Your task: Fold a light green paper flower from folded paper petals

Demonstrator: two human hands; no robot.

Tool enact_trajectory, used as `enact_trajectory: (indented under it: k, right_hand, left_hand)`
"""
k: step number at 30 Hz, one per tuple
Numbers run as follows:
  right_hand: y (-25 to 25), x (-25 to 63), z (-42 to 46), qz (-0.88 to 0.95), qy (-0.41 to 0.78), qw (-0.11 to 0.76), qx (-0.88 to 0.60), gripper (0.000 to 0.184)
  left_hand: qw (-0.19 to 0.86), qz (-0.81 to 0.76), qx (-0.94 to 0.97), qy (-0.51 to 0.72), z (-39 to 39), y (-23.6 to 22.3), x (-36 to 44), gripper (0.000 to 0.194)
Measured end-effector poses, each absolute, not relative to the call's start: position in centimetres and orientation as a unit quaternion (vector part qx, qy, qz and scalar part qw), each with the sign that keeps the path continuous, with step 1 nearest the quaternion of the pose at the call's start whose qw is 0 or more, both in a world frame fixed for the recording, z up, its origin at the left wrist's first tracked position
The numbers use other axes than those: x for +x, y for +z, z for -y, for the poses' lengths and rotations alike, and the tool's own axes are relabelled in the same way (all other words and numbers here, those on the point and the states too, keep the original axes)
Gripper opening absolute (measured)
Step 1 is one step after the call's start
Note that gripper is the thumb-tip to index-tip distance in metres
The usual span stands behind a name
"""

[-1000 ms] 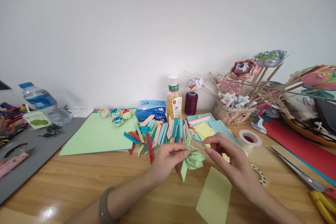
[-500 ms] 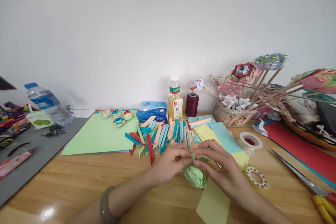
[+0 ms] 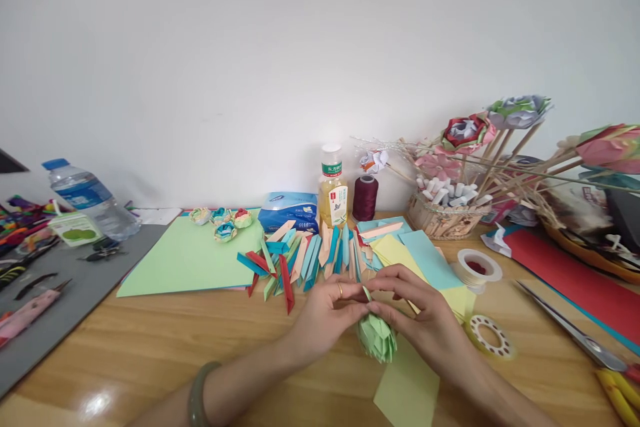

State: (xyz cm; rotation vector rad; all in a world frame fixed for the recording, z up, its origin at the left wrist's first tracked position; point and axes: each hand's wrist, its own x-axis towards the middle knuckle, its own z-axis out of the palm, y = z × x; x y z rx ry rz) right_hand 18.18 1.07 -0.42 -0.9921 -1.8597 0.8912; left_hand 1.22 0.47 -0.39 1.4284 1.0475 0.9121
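Observation:
A green folded-paper flower hangs below my fingertips, its layered petals pointing down. My left hand pinches its upper edge between thumb and fingers from the left. From the right, my right hand grips the same edge, with both thumbs almost meeting. A small green paper tip sticks up between the hands. Beneath the right hand lies a pale yellow-green paper sheet. Just beyond both hands is a pile of folded paper strips in blue, red, peach and green.
Small paper flowers rest on a green sheet at left. Behind the strips stand a tissue pack, a drink bottle and a thread spool. To the right are tape rolls, scissors and a basket.
My thumbs have come closer together on the flower's edge. The flower has tipped a little, and the green strip that stuck out at the right is now hidden.

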Motion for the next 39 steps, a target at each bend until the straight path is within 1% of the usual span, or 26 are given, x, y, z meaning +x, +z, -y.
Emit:
enact_trajectory:
  k: [3, 5, 7, 12, 16, 18, 20, 23, 26, 33, 39]
  right_hand:
    - [-0.5, 18.2, -1.1, 0.747, 0.351, 0.417, -0.381, 0.019]
    - [-0.5, 18.2, -1.1, 0.746, 0.347, 0.423, -0.378, 0.019]
    - [-0.6, 18.2, -1.1, 0.743, 0.339, 0.431, -0.384, 0.017]
    - [-0.8, 18.1, -0.9, 0.743, 0.309, 0.439, -0.399, 0.013]
    - [-0.9, 18.1, -0.8, 0.727, 0.313, 0.446, -0.418, 0.011]
    - [-0.6, 18.1, -0.8, 0.714, 0.337, 0.441, -0.427, 0.01]
    - [-0.3, 18.1, -0.9, 0.698, 0.389, 0.424, -0.427, 0.013]
    - [0.2, 18.2, -1.3, 0.67, 0.49, 0.378, -0.411, 0.018]
    - [0.4, 18.4, -1.5, 0.646, 0.548, 0.345, -0.404, 0.018]
    - [0.1, 18.4, -1.6, 0.61, 0.585, 0.342, -0.41, 0.021]
    - [-0.3, 18.3, -1.8, 0.606, 0.601, 0.334, -0.399, 0.022]
  left_hand:
    - [0.616, -0.407, 0.55, 0.391, -0.4, -0.1, 1.4, 0.021]
    - [0.644, -0.4, 0.52, 0.395, -0.5, 0.0, 1.5, 0.022]
    - [0.633, -0.418, 0.513, 0.401, -0.5, 0.0, 1.5, 0.02]
    - [0.565, -0.476, 0.524, 0.424, -0.6, -0.5, 1.5, 0.015]
    - [0.546, -0.497, 0.511, 0.44, -0.5, -1.3, 1.4, 0.014]
    - [0.538, -0.498, 0.513, 0.447, -0.5, -1.5, 1.4, 0.013]
    - [0.536, -0.489, 0.527, 0.443, -0.5, -1.4, 1.3, 0.012]
    - [0.559, -0.471, 0.536, 0.421, -0.6, -1.0, 1.1, 0.012]
    - [0.57, -0.442, 0.554, 0.415, -0.8, -0.6, 0.9, 0.013]
    - [0.626, -0.409, 0.545, 0.379, -1.6, -0.3, 0.5, 0.026]
    - [0.656, -0.404, 0.517, 0.371, -1.8, -0.5, 0.4, 0.03]
